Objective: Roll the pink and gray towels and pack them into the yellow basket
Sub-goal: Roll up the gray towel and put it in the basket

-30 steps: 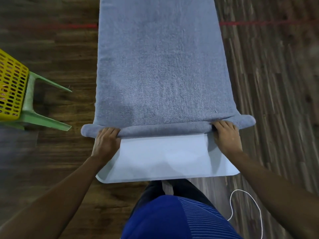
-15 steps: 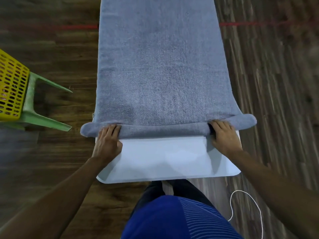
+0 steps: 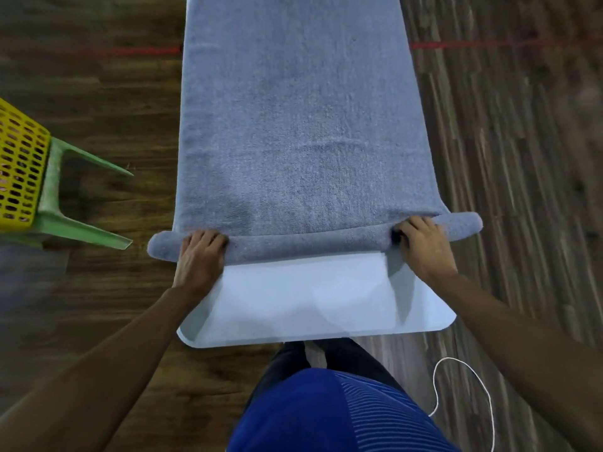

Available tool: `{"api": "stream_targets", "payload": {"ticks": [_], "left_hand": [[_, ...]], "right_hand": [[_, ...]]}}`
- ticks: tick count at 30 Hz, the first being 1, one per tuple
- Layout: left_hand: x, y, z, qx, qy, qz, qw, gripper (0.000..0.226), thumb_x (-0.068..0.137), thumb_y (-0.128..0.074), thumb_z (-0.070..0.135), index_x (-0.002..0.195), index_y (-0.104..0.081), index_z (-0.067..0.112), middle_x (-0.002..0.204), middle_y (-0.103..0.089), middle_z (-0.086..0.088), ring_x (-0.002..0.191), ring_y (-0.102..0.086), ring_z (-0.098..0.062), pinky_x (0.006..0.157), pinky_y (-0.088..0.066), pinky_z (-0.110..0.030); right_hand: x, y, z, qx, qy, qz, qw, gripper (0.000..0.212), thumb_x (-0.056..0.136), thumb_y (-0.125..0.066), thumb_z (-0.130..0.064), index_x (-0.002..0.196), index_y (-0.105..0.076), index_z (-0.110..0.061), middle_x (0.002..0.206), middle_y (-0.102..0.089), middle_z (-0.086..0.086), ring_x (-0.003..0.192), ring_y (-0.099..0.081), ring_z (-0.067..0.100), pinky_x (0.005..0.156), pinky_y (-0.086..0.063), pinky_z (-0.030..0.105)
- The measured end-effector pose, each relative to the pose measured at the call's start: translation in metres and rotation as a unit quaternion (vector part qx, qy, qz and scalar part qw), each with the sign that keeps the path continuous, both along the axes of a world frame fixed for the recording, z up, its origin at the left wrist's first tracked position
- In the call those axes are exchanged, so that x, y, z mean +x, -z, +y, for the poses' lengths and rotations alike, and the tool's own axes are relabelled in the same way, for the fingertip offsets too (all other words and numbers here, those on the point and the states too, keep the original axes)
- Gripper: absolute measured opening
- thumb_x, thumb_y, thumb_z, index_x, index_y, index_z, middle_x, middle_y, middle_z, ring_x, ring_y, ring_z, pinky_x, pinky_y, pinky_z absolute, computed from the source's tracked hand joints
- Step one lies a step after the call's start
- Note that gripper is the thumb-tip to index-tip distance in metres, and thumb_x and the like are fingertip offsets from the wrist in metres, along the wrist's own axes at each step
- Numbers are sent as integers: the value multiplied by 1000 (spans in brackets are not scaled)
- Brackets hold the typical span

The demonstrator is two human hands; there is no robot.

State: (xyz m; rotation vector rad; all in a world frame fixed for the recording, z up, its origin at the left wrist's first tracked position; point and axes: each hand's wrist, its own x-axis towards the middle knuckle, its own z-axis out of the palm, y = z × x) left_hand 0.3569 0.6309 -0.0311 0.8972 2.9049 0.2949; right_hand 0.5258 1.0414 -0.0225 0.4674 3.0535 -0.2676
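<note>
The gray towel (image 3: 300, 132) lies stretched along a narrow white table (image 3: 313, 308), its near end wound into a thin roll across the table's width. My left hand (image 3: 199, 259) grips the roll near its left end, fingers curled over the top. My right hand (image 3: 424, 249) grips the roll near its right end the same way. Both roll ends stick out past the table's sides. The yellow basket (image 3: 19, 171) shows at the left edge, perforated, with something pink faintly visible through its holes.
The basket stands on a green plastic stool (image 3: 65, 220) to the left of the table. A white cord (image 3: 463, 386) loops over the dark wooden floor at the lower right. A red line (image 3: 473, 44) crosses the floor farther off.
The roll has moved a little farther up the table under both hands and grown slightly thicker. More bare white tabletop shows in front of me.
</note>
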Motion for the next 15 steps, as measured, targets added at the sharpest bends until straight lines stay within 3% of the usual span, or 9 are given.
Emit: {"api": "stream_targets", "payload": {"ticks": [2,5,8,11,13,15], "left_hand": [[7,2,2,-4,16,-36,999,36,79,-51,18,108,-65,1,104,-65,-16,98,-58,-36,89,-44,-48],[6,1,0,-34,17,-88,995,49,72,-53,16,118,-61,-1,113,-64,-17,105,-58,-36,92,-46,-49],[-6,-4,4,-22,-6,-84,996,40,74,-45,18,100,-68,0,102,-64,-16,94,-58,-37,80,-50,-49],[-19,-14,16,-37,-33,-112,993,36,78,-41,27,85,-68,4,90,-62,-16,85,-56,-36,74,-48,-46],[-25,-18,21,-56,-45,-124,990,38,80,-36,32,86,-65,9,85,-66,-17,81,-60,-37,79,-44,-45],[-29,-19,22,-53,-62,-97,992,29,83,-40,29,95,-60,10,90,-67,-17,83,-60,-37,84,-41,-46]], "right_hand": [[6,4,-4,0,-14,-22,1000,40,72,-52,-12,111,-62,-12,108,-62,7,101,-55,33,84,-39,43],[12,10,-4,27,-8,-45,999,49,76,-54,-13,125,-56,-14,123,-59,5,114,-53,27,98,-33,40],[-2,7,-2,33,17,-46,998,33,83,-54,-14,115,-63,-16,113,-66,4,107,-55,28,94,-33,41],[-26,-8,0,35,30,-113,993,25,88,-54,-25,107,-68,-18,107,-68,6,104,-55,28,93,-30,42],[-34,-11,3,41,34,-164,985,28,90,-49,-31,110,-67,-23,111,-68,5,108,-54,26,94,-28,41],[-35,-8,8,35,46,-135,989,26,86,-55,-27,109,-64,-20,112,-63,8,107,-52,30,91,-29,43]]}}
